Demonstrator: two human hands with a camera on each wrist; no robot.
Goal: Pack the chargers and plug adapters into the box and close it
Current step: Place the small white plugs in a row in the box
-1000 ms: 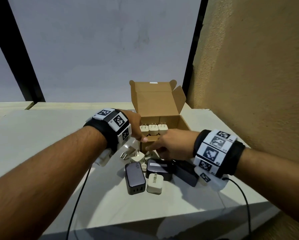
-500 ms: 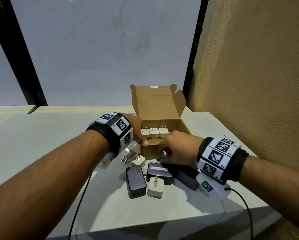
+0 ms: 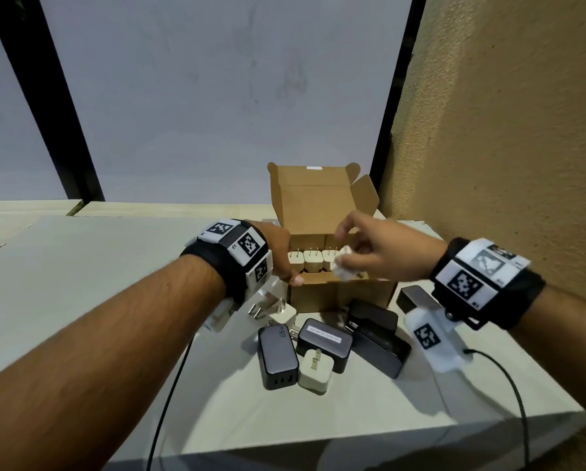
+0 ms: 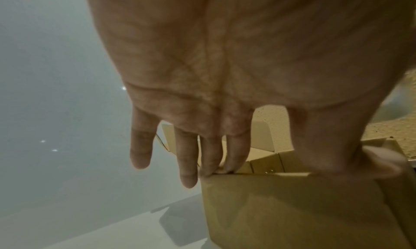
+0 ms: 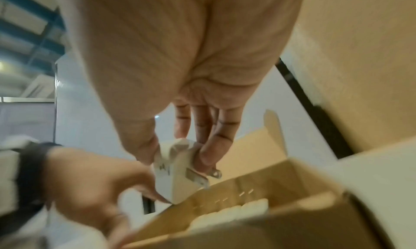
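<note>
An open brown cardboard box (image 3: 339, 294) stands on the table with its lid up. Three white chargers (image 3: 313, 261) stand in a row inside, prongs up. My left hand (image 3: 286, 263) rests on the box's front-left corner. In the left wrist view its thumb lies on the front rim of the box (image 4: 292, 208) and its straight fingers touch the left edge. My right hand (image 3: 349, 253) pinches a white plug adapter (image 3: 347, 266) above the box's front rim. In the right wrist view the adapter (image 5: 175, 181) hangs with its prongs pointing toward the box (image 5: 247, 226).
In front of the box lie a dark 65W charger (image 3: 278, 356), a white charger (image 3: 316, 372), a labelled black charger (image 3: 323, 343), more black chargers (image 3: 376, 338) and a white pronged adapter (image 3: 278, 309). A textured wall rises at the right. Cables trail off the table's near edge.
My right hand has picked a white adapter out of the pile and lifted it over the box's front rim. The left hand has stayed on the box corner.
</note>
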